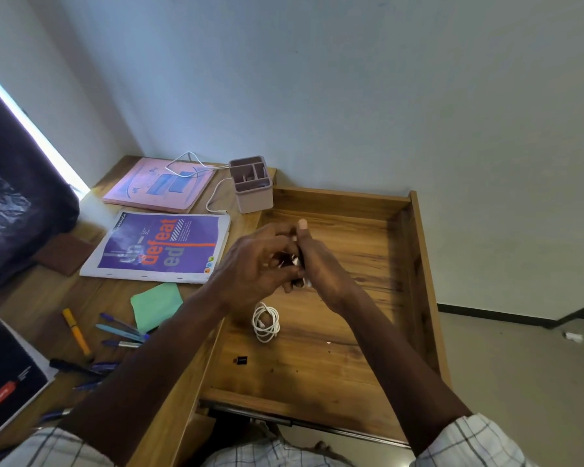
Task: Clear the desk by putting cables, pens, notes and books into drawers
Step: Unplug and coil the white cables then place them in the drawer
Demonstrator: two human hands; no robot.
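Both hands busy over the open drawer point(415, 237)

The left hand point(250, 267) and right hand point(320, 267) pinch a small dark cable bundle point(295, 261) between curled fingers point(302, 225); a coiled white cable point(266, 321) lies just below them.

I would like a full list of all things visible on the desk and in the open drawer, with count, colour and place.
coiled cable: 1, white, on drawer floor
small black item: 1, black, drawer floor, near front
drawer: 1, wooden, pulled open
organiser box: 1, pink, desk back edge
loose cable: 1, white, across pink book
pink book: 1, desk back
purple book: 1, desk middle
black book: 1, desk front left
sticky notes: 1 pad, green
pens: several, mostly blue
marker: 1, yellow
hands: left, right, together above drawer, holding something dark, unclear
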